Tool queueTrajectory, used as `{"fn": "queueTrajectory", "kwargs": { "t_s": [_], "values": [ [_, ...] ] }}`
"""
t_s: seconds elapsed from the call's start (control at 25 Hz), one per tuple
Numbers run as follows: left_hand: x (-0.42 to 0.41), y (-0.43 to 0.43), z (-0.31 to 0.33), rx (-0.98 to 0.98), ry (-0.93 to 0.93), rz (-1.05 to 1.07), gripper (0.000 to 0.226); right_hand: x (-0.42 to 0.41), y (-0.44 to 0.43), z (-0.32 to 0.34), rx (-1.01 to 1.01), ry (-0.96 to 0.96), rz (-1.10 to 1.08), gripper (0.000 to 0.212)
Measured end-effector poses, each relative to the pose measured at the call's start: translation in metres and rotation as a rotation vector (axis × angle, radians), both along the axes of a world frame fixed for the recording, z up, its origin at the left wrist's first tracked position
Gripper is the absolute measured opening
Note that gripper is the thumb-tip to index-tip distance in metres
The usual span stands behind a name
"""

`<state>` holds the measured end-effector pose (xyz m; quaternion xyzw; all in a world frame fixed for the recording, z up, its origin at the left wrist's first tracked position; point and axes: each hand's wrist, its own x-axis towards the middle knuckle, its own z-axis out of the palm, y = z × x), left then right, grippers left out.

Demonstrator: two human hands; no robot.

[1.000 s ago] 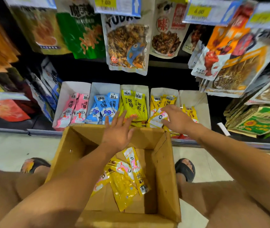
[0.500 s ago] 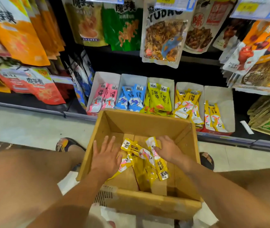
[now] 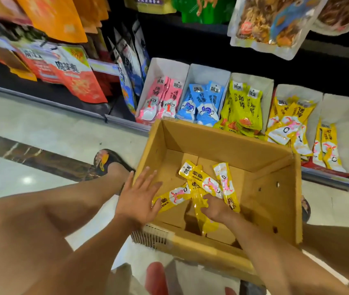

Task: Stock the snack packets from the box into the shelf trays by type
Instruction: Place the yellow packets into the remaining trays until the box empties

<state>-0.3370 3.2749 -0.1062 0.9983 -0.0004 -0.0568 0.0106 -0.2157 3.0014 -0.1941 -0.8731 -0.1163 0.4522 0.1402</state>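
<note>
Pale shop floor [image 3: 41, 128] ran along the bottom shelf, with the cardboard box [image 3: 275, 188] set close against the row of trays. A few yellow packets [image 3: 201, 179] lay fanned on the box bottom, most with their long axes running far-left to near-right. My right hand [image 3: 216, 207] sat on their near ends, fingers curled onto them. My left hand [image 3: 137, 199] was flat and spread at their left edge, holding nothing. The matching yellow tray [image 3: 297, 91] lay far and right, so I judged the right hand nearer.

Matt cardboard box [image 3: 275, 194]; glossy packets [image 3: 201, 182]
</note>
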Motion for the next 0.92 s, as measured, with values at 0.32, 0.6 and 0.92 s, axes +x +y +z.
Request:
{"fn": "queueTrajectory", "kwargs": {
  "t_s": [0.32,0.6,0.92],
  "values": [
    [0.001,0.000,-0.001,-0.061,0.001,0.029,0.052,0.000,0.093,-0.045,0.214,-0.030,0.171,0.045],
    [0.000,0.001,-0.002,-0.095,-0.008,0.056,0.056,0.008,0.094,-0.066,-0.046,-0.103,0.408,0.040],
    [0.002,-0.002,0.005,-0.034,0.077,0.070,0.070,-0.016,0.058,-0.058,0.051,0.132,0.145,0.047]
  ]
}}
